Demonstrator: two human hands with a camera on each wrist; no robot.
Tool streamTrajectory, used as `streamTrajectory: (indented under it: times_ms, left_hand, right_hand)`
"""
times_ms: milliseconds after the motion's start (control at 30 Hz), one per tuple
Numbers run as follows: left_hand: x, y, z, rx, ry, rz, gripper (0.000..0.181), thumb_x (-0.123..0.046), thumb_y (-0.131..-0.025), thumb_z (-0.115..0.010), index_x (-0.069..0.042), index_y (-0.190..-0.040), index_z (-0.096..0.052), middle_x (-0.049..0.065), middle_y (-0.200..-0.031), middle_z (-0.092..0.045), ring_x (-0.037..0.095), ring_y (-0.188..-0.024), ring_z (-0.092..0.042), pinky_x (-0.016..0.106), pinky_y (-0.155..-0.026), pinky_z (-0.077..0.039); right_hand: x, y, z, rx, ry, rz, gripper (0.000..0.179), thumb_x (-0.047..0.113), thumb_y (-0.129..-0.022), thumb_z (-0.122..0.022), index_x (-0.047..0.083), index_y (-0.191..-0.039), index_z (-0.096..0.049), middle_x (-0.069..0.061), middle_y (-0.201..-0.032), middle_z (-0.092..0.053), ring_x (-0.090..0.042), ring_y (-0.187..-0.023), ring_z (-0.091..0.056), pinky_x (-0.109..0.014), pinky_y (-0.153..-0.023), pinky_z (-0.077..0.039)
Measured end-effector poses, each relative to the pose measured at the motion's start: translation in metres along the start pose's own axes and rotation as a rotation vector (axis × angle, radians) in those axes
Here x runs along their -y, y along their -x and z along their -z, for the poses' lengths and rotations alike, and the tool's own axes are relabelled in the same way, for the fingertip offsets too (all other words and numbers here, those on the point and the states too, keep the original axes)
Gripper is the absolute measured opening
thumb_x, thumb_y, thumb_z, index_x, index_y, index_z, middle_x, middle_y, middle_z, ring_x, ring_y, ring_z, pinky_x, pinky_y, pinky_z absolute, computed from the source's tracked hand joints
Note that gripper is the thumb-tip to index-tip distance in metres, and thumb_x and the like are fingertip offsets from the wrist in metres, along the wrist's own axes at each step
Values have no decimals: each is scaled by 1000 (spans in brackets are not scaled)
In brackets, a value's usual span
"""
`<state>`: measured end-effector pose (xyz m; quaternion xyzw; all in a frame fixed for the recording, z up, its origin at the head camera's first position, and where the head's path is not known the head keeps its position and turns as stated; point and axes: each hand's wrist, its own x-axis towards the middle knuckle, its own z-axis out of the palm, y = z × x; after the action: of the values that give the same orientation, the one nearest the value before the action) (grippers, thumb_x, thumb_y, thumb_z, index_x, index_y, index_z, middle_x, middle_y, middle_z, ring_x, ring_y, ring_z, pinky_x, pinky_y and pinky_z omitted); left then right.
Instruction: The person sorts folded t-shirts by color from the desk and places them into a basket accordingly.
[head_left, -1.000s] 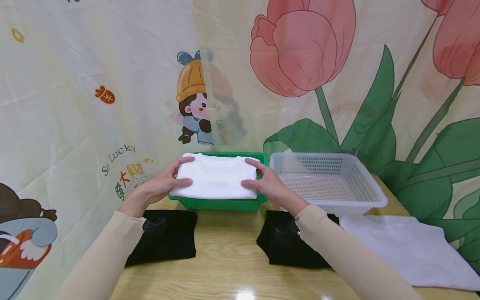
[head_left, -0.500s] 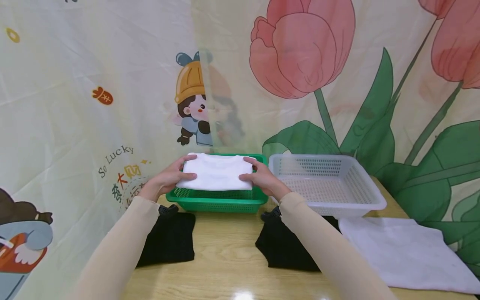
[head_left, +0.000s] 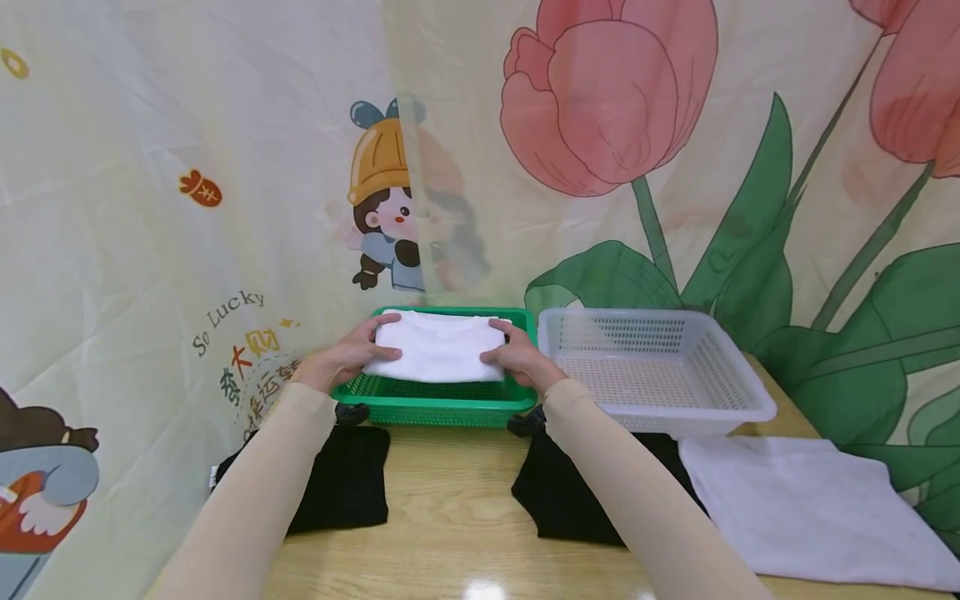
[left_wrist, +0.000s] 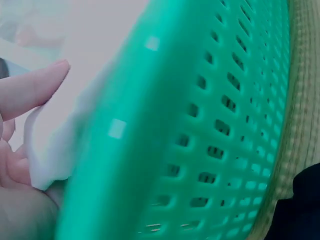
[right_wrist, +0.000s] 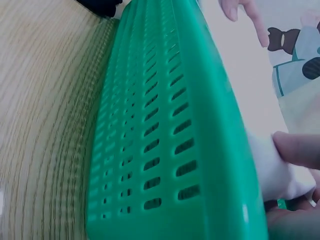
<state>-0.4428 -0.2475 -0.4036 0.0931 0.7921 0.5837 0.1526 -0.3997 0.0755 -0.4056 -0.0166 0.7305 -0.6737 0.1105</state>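
Note:
A folded white shirt (head_left: pixel 438 346), its neckline toward the back, lies level between both hands at the green basket (head_left: pixel 442 407). My left hand (head_left: pixel 352 354) grips its left end, thumb on top and other fingers partly hidden at the edge. At the opposite end my right hand (head_left: pixel 517 354) pinches the cloth the same way. In the left wrist view the shirt's corner (left_wrist: pixel 55 145) dips behind the basket rim (left_wrist: pixel 125 120). The right wrist view has the thumb (right_wrist: pixel 300 148) pressed on the white cloth just inside the rim.
Right of the green basket stands a white basket (head_left: pixel 637 367). Folded black garments lie on the wooden table (head_left: pixel 450 500), one at left (head_left: pixel 348 479) and one at right (head_left: pixel 570 492). A white cloth (head_left: pixel 810 508) lies far right. A printed curtain (head_left: pixel 465 150) hangs behind.
Both hands have moved forward with the white shirt, away from the green basket's near rim, so its front interior shows. Over the last half second the shirt has shifted slightly right.

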Motion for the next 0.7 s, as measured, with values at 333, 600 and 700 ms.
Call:
streamTrajectory:
  times_ms: [333,600,700]
  left_hand:
    - [10,-6,-1,-22,5,27,87,2,-98,-73,-21,-169,-28,24,-170,-24,35,-129,-48,30,-92,-51]
    - [21,-13,-6,-54,-37,40,84,1,-97,-75,-19,-166,-33,25,-170,-22,38,-137,-40,44,-113,-40]
    - [23,-16,-12,-58,-58,32,84,1,-96,-76,-17,-166,-34,25,-169,-23,38,-139,-37,48,-119,-34]
  right_hand:
    - [-10,-14,-15,-92,56,-46,81,-13,-95,-67,21,-165,-41,-11,-177,-17,-35,-142,-42,-39,-101,-47]
    - [-16,-23,-20,-147,176,-78,82,-13,-94,-68,22,-164,-42,-15,-174,-23,-37,-145,-41,-40,-92,-47]
    - [-19,-21,-17,-165,230,-92,83,-13,-93,-69,22,-164,-42,-15,-173,-27,-36,-140,-44,-37,-83,-45]
